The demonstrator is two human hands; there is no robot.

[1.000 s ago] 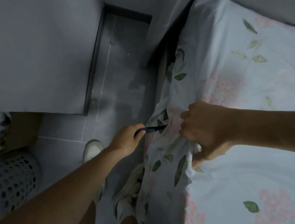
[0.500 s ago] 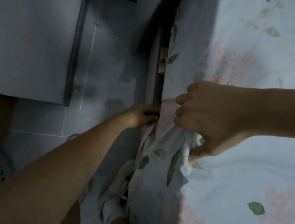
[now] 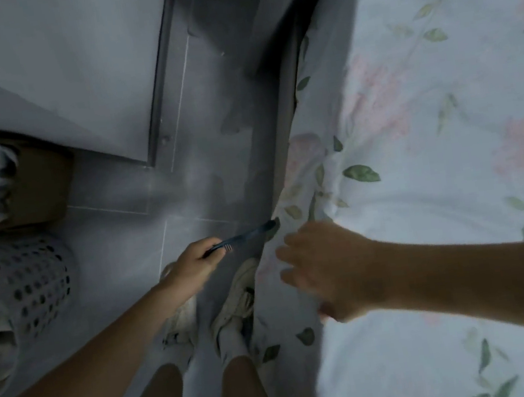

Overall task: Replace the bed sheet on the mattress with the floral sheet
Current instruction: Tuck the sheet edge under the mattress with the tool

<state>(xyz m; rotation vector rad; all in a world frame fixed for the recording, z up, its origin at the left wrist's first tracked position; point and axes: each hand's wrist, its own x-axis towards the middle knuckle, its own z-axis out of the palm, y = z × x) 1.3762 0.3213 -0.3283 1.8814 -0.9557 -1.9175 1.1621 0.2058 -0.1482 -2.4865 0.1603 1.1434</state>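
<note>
Left hand (image 3: 192, 265) grips dark strap (image 3: 242, 237) at mattress edge; right hand (image 3: 328, 269), fingers relaxed, rests on floral sheet (image 3: 432, 147).

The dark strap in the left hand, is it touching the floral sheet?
Touching. In the head view the left hand grips the dark strap, and the strap's far end meets the floral sheet at the mattress edge, no gap visible.

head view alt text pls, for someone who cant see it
Seen from above, a person standing beside a bed holds a dark strap in the left hand at the edge of the floral sheet, while the right hand hovers, blurred, over the sheet's side. A perforated laundry basket stands on the floor.
</note>
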